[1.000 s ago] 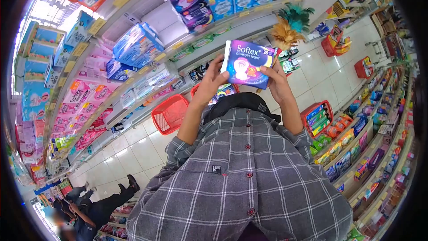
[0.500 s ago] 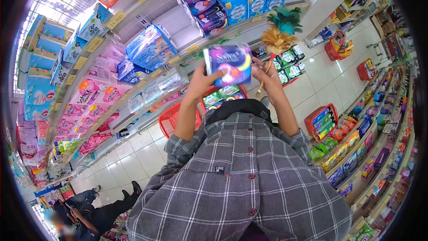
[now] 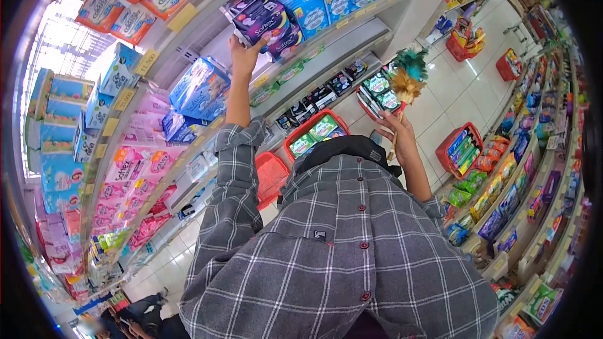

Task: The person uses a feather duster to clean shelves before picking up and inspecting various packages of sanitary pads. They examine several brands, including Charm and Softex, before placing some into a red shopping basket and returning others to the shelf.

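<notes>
Left hand (image 3: 245,55) grips purple pack (image 3: 259,24) at shelf; right hand (image 3: 400,133) grips feather duster (image 3: 408,81). Red basket (image 3: 287,149) holds green packs (image 3: 323,127).

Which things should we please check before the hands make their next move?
1. Left hand on the dark Softex pack: ok.
2. Left hand free for something else: not ok, it is on the pack.
3. Feather duster held in the right hand: ok.
4. Duster feathers off the green packs beside them: cannot tell; they overlap in view.
5. Softex pack seated fully at its back: cannot tell, that side is hidden.
</notes>
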`<state>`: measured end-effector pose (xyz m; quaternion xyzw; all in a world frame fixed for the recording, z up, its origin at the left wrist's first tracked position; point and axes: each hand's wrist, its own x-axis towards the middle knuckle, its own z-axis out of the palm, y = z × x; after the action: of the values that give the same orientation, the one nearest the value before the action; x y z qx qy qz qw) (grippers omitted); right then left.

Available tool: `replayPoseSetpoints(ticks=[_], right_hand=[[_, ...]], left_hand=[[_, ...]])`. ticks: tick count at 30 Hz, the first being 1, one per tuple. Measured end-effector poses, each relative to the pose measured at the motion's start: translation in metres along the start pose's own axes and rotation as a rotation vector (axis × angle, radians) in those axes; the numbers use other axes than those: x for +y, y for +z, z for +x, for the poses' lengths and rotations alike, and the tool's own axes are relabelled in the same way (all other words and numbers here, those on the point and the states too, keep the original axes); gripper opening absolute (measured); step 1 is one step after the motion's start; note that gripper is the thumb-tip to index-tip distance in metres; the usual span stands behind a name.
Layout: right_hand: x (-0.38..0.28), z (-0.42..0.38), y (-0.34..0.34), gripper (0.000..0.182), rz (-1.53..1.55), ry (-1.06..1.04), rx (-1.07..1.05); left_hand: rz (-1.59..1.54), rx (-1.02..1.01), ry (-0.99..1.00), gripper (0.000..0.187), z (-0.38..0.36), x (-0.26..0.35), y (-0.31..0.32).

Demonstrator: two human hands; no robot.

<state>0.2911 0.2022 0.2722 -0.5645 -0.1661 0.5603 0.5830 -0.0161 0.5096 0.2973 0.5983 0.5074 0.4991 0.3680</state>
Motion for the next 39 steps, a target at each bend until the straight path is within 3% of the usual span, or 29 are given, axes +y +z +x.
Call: replayPoseSetpoints(ticks=[7,10,16,22,28,32,38,39], right_hand=[[0.011,-0.002,-0.016,0.027,0.073,-0.007,0.048],[0.012,0.001,-0.017,0.029,0.049,0.024,0.053],[0.016,0.007,-0.020,0.035,0.031,0.029,0.024],[0.012,0.002,-0.017,0.033,0.022,0.055,0.037],[0.015,-0.001,-0.027,0.034,0.027,0.034,0.037],[0.015,-0.007,-0.029,0.034,0.036,0.042,0.069],[0.024,-0.005,-0.042,0.035,0.021,0.047,0.105],[0.025,-0.004,-0.045,0.035,0.002,0.042,0.117]], left_hand=[[-0.121,0.084,0.075,0.094,-0.010,-0.014,0.019],[0.339,0.229,0.081,0.090,-0.021,-0.003,0.016],[0.194,0.239,0.016,0.086,-0.026,0.002,0.026],[0.169,0.249,0.080,0.084,-0.024,0.004,0.034],[0.322,0.353,0.169,0.086,-0.029,0.000,0.036],[0.169,0.256,0.070,0.089,-0.027,-0.006,0.038],[0.212,0.193,0.100,0.087,-0.018,-0.032,0.024],[0.195,0.235,0.117,0.078,-0.023,-0.026,0.024]])
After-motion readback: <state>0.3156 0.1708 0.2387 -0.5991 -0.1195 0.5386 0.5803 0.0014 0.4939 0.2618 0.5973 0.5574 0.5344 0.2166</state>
